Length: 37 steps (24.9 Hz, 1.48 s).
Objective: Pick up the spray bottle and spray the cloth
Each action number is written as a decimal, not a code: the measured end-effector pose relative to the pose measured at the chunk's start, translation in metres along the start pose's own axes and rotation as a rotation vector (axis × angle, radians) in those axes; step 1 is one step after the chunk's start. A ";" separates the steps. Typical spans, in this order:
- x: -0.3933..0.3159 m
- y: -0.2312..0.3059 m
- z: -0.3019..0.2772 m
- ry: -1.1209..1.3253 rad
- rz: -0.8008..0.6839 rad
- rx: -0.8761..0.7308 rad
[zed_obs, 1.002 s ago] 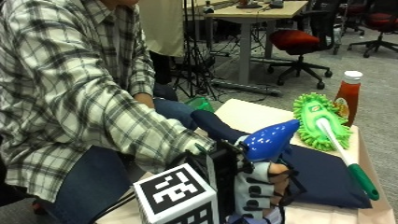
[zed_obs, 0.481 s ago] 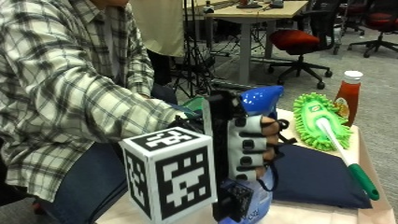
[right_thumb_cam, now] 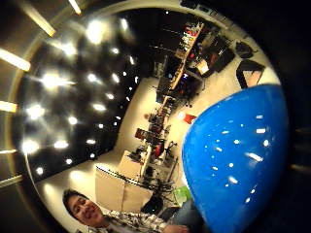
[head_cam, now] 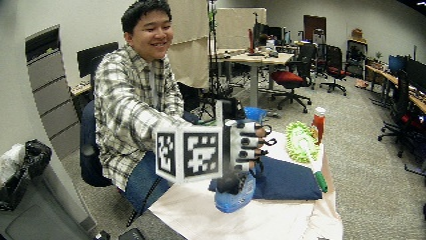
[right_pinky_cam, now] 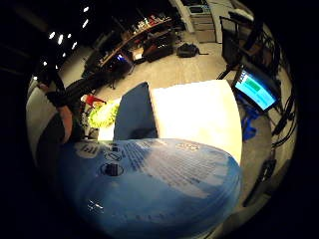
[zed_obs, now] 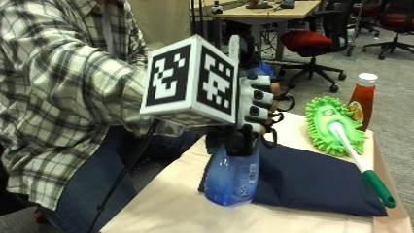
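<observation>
Four gloved fingers (zed_obs: 257, 104) of the right hand (zed_obs: 253, 109) are curling round the upper part of the spray bottle (zed_obs: 232, 178), clamping it. One blue translucent bottle is being held upright and lifted off the table (zed_obs: 168, 204), its base hanging just above the near edge of the cloth (zed_obs: 310, 179); whether the base is touching the cloth cannot be told. One printed label is showing on the bottle's body, which is filling much of the little finger side palm view (right_pinky_cam: 149, 189). One dark blue cloth is lying folded flat on the table, toward its far right part. One green fluffy duster (zed_obs: 331, 125) with a white and green handle is lying along the cloth's far edge, its handle running toward the table's right edge. One red sauce bottle (zed_obs: 361, 99) with a white cap is standing upright at the far right corner, just beside the duster head. One plaid sleeve (zed_obs: 71, 92) is reaching in from the table's left side.
</observation>
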<state>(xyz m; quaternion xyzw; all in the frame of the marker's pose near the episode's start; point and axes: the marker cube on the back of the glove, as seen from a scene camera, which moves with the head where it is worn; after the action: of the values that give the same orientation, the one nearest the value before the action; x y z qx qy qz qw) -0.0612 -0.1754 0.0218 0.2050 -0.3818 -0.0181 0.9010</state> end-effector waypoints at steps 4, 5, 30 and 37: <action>-0.021 0.011 0.012 0.123 -0.043 -0.075; -0.025 0.015 0.015 0.150 -0.052 -0.088; -0.036 0.078 0.053 0.807 -0.306 -0.416; -0.033 0.078 0.048 0.826 -0.283 -0.402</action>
<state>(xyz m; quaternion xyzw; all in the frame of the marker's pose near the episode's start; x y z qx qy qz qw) -0.1276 -0.1147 0.0596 0.0666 0.0510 -0.1312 0.9878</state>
